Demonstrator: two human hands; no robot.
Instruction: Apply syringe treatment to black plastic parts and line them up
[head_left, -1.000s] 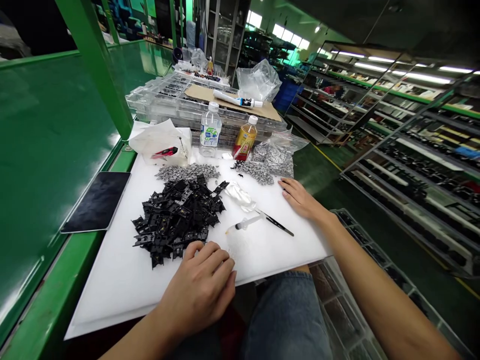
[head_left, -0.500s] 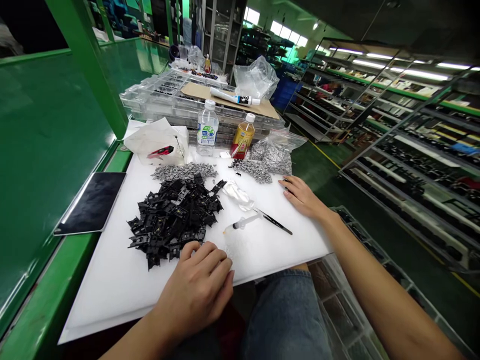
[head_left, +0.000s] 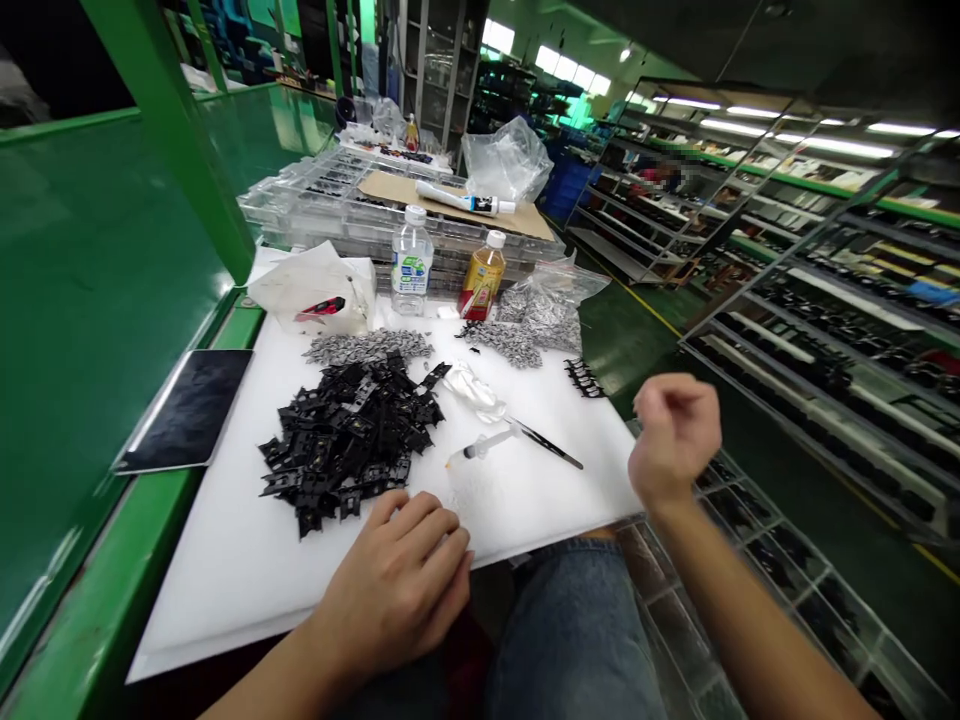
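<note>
My left hand (head_left: 405, 575) rests on the front edge of the white foam sheet (head_left: 232, 590), its fingers curled under so the fingertips and palm are hidden. Just beyond it lies a heap of black plastic parts (head_left: 352, 430). My right hand (head_left: 675, 435) is raised off the sheet's right edge, wrist bent and fingers folded inward; what they hold, if anything, is out of sight. Small black parts (head_left: 585, 378) lie in a row at the sheet's right edge. Between the hands are black tweezers (head_left: 551, 447), a syringe (head_left: 487, 442) and a crumpled white wrapper (head_left: 474, 390).
Small grey pieces (head_left: 367, 347) lie behind the heap, with a bag of more (head_left: 544, 305) to the right. Two bottles, one clear (head_left: 412, 265) and one amber (head_left: 482, 278), stand before stacked clear trays (head_left: 300, 195). A tablet (head_left: 187, 410) lies at left. More trays (head_left: 787, 570) sit low at right.
My right hand has lifted from the far right edge and drawn back toward me, folding its fingers and uncovering the row of black parts. My left hand has barely moved.
</note>
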